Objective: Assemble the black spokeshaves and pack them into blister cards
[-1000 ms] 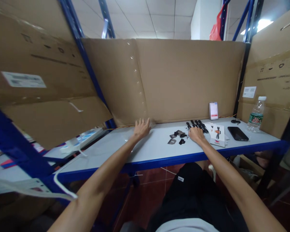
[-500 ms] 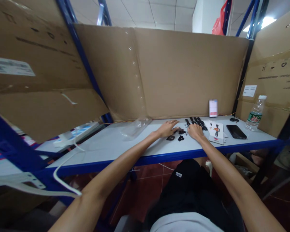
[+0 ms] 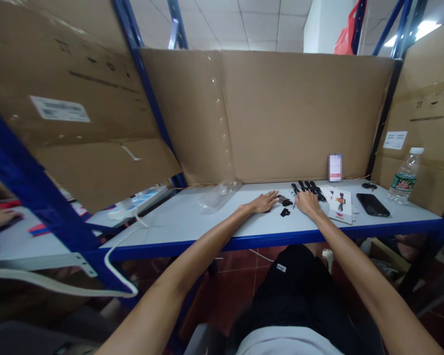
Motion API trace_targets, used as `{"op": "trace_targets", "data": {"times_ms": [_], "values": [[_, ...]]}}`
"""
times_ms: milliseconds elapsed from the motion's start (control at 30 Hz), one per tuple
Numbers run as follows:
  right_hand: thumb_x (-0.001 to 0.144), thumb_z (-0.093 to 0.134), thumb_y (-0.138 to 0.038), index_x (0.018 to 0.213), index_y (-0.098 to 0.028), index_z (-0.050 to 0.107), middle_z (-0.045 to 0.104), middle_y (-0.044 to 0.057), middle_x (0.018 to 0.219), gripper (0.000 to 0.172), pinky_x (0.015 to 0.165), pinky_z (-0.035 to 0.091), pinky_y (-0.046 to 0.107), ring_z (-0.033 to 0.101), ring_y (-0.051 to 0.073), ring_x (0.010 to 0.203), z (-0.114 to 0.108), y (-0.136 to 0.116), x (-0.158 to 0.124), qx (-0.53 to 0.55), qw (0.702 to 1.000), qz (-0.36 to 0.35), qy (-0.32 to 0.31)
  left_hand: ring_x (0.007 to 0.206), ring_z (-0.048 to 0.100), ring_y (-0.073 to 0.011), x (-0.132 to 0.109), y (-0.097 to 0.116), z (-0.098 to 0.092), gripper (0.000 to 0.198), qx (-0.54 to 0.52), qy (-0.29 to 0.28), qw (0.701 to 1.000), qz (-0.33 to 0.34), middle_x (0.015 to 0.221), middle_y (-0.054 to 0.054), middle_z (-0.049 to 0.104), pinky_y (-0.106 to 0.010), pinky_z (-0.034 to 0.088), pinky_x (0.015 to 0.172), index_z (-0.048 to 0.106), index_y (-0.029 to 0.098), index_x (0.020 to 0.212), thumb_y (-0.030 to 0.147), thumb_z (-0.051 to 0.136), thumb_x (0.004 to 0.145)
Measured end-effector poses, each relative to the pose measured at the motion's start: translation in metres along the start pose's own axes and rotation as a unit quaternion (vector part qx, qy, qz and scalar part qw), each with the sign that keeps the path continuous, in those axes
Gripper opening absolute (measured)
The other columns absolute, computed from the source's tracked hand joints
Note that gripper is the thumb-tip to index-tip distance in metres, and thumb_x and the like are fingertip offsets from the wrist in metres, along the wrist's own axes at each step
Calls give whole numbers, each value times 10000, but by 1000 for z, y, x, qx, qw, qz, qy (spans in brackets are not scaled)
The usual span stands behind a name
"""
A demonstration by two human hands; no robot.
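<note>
My left hand lies low over the grey table with its fingers spread, touching the left side of a small pile of dark parts. One loose black piece rests just in front of that pile. To the right of the pile, my right hand is bent down at the table beside several black strap-like items. Its fingertips are too small to make out, as is anything under them. Printed cards showing a picture of a black item lie right of my right hand.
A black phone, a water bottle and a small dark item are at the right. A lit phone leans on the cardboard. Clear plastic lies left; a power strip and another person's hand are farther left.
The view has shifted left, bringing another person's hand in at the left edge. My left hand has lowered onto the spot where a second loose black piece lay, and that piece no longer shows.
</note>
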State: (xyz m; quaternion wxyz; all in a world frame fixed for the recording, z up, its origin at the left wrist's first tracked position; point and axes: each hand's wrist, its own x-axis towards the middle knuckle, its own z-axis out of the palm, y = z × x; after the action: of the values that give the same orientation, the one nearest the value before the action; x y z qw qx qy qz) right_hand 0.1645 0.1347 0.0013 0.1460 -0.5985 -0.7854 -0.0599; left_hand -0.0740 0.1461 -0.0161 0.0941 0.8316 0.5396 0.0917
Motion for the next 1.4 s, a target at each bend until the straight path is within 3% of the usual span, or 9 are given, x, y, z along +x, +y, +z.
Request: {"op": "trace_targets", "data": {"times_ms": [333, 433, 533, 700, 867, 1000, 1133, 1300, 1400], "values": [[998, 386, -264, 1158, -116, 736, 713, 222, 1172, 412, 895, 483, 370, 681, 321, 1093, 1, 2, 2, -13, 1000, 0, -6, 1536, 239, -256, -6, -13, -7, 690, -47, 84, 995, -17, 1657, -81, 299, -506, 128, 1235, 252, 250, 1610, 586, 209, 1009], [1007, 385, -282, 1155, -120, 737, 715, 216, 1177, 415, 895, 482, 357, 681, 311, 1095, -1, 1, 1, -14, 1000, 4, -11, 1488, 354, -288, -10, -16, -13, 659, 2, 159, 987, -28, 1597, -141, 412, -473, 249, 1204, 337, 188, 1581, 518, 328, 1011], [1004, 389, -270, 1165, -118, 735, 715, 218, 1180, 411, 898, 478, 356, 680, 310, 1097, -3, 0, -1, -11, 1000, 5, -9, 1349, 539, -307, -16, -19, -19, 600, 10, 182, 982, -45, 1470, -170, 567, -430, 388, 1117, 480, 138, 1499, 471, 359, 1015], [1000, 402, -265, 1131, -115, 751, 722, 228, 1156, 403, 898, 477, 359, 685, 313, 1086, -9, -4, -4, 1, 1000, 13, -7, 1330, 558, -293, -22, -1, -21, 578, 31, 187, 982, -3, 1481, -151, 560, -414, 398, 1113, 545, 159, 1452, 487, 346, 1020], [1006, 396, -296, 1115, -145, 758, 735, 205, 1134, 407, 868, 485, 341, 696, 292, 1051, -18, -13, -3, 2, 1000, 12, 10, 1486, 360, -266, -18, 39, -14, 711, 42, 142, 983, 109, 1595, -145, 414, -427, 272, 1210, 414, 157, 1539, 608, 316, 998], [1002, 426, -340, 1049, -179, 766, 756, 173, 1053, 379, 803, 468, 320, 704, 269, 965, -42, -7, 6, 19, 998, -23, 53, 1537, 227, -310, -17, 55, -11, 834, 54, 46, 991, 110, 1659, -170, 254, -506, 197, 1230, 290, 157, 1597, 701, 282, 965], [983, 460, -377, 828, -195, 743, 737, 95, 817, 370, 666, 388, 267, 652, 205, 763, -72, 21, 25, 70, 990, -13, 125, 1556, 137, -311, -23, 55, -9, 865, 52, -21, 994, 90, 1677, -156, 171, -537, 139, 1237, 249, 177, 1611, 734, 274, 949], [917, 528, -365, 572, -192, 546, 523, -10, 559, 386, 578, 266, 260, 412, 132, 575, -86, 70, 67, 142, 967, -3, 213, 1555, 121, -294, -24, 48, -2, 779, 17, -9, 998, 66, 1674, -120, 180, -527, 117, 1245, 270, 224, 1610, 685, 261, 982], [892, 534, -369, 534, -205, 459, 432, -31, 525, 401, 577, 259, 260, 369, 128, 575, -86, 92, 90, 169, 956, 17, 240, 1551, 130, -284, -23, 44, 1, 740, 0, 11, 998, 58, 1665, -102, 211, -520, 130, 1249, 296, 238, 1602, 658, 284, 993]]}}
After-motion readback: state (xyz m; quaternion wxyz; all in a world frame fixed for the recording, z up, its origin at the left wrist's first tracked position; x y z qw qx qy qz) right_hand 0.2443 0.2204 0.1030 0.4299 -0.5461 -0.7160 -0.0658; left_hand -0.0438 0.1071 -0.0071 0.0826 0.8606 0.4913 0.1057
